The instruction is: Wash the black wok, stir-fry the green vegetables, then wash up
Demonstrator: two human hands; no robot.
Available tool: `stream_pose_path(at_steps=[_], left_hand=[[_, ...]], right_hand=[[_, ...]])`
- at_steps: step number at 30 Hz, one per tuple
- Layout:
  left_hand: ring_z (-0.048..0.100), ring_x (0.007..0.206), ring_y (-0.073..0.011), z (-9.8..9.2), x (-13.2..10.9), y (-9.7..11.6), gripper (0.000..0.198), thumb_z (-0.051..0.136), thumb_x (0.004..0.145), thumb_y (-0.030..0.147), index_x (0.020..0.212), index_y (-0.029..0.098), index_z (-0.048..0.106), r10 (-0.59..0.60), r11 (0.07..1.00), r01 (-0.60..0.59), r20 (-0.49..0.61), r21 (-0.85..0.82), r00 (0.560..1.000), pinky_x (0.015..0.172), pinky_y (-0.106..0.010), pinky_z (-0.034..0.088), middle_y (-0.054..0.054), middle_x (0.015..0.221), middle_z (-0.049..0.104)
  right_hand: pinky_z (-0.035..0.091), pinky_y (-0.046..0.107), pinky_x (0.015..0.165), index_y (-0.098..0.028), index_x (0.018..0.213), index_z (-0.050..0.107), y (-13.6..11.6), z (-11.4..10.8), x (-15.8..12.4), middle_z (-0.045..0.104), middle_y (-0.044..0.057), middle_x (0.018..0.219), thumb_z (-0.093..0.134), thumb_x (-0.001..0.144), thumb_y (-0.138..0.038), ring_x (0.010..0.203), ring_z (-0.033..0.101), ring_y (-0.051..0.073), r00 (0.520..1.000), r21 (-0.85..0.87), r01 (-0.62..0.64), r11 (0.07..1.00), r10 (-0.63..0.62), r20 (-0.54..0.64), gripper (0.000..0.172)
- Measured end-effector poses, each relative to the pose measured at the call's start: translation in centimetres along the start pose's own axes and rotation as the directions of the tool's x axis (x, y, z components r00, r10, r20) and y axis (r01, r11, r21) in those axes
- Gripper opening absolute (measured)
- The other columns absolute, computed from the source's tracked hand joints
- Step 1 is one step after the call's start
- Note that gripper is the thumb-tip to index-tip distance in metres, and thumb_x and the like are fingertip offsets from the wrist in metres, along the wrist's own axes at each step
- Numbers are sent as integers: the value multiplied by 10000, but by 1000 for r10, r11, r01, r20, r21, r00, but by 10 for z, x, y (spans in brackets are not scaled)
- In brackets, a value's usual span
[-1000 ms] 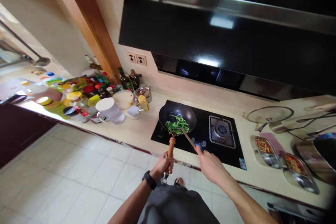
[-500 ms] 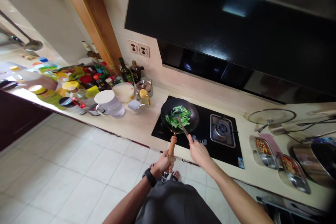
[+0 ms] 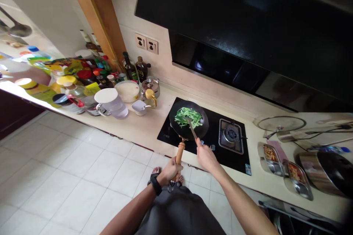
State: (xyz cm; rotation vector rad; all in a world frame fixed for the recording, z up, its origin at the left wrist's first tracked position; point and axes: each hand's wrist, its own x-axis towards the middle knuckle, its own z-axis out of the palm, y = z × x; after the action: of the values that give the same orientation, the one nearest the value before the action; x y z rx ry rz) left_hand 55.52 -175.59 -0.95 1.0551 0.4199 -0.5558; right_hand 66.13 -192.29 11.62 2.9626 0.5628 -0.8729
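There's the black carbon-steel wok [image 3: 200, 126] over the left half of the glass hob [image 3: 167, 136], near the counter's front edge, bright green stir-fried greens [image 3: 188, 116] heaped in its middle! The left hand [image 3: 170, 171] has a firm fist around the turned wooden handle [image 3: 180, 153], and the right hand [image 3: 206, 156] drives a metal spatula [image 3: 192, 128] right down into those greens!

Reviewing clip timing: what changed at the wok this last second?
The greens have shifted from the near side of the wok toward its middle, and the spatula in the right hand now reaches in among them. The left hand keeps its grip on the wooden handle; the counter items stayed put.
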Motion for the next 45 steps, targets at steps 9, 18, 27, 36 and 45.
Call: stream_pose_path(at_steps=[9,18,27,36,45], left_hand=[[410,315,-115,5,-3,12,299,619,718,136,913,257,427,-68,997,65,-101,-32,993,402,-215,326,114,434,449],[463,331,-136,2,-5,13,323,666,709,155,902,258,429,-62,998,58,-106,-39,992,436,-261,403,105,447,471],[456,307,-131,4,-1,7,411,739,670,194,875,270,391,-61,994,54,-72,-93,996,402,-224,364,124,399,442],[455,329,-141,8,-8,15,372,632,669,162,961,261,424,-89,996,87,-94,-26,992,426,-246,373,119,423,453],[421,302,-117,5,-6,15,350,698,729,188,910,272,410,-93,993,87,-72,-82,993,403,-221,301,134,403,428]], right_hand=[[506,345,882,-102,1691,323,17,-3,8,762,230,1217,303,1094,-226,1086,755,301,996,47,-76,996,77,-33,611],[531,338,928,-120,1680,363,46,9,-2,777,183,1236,285,1105,-245,1078,764,267,983,110,-53,992,71,-171,594],[525,342,882,-147,1705,322,29,3,-40,769,200,1216,368,1058,-162,1043,765,286,1000,-18,17,1000,-17,9,649],[522,357,915,-113,1690,317,4,-22,17,757,240,1228,333,1089,-187,1107,757,299,997,-37,-79,996,78,-24,606],[512,343,851,-172,1718,279,13,-17,-37,744,212,1232,383,1029,-113,1047,757,300,998,-143,35,989,-26,65,700]])
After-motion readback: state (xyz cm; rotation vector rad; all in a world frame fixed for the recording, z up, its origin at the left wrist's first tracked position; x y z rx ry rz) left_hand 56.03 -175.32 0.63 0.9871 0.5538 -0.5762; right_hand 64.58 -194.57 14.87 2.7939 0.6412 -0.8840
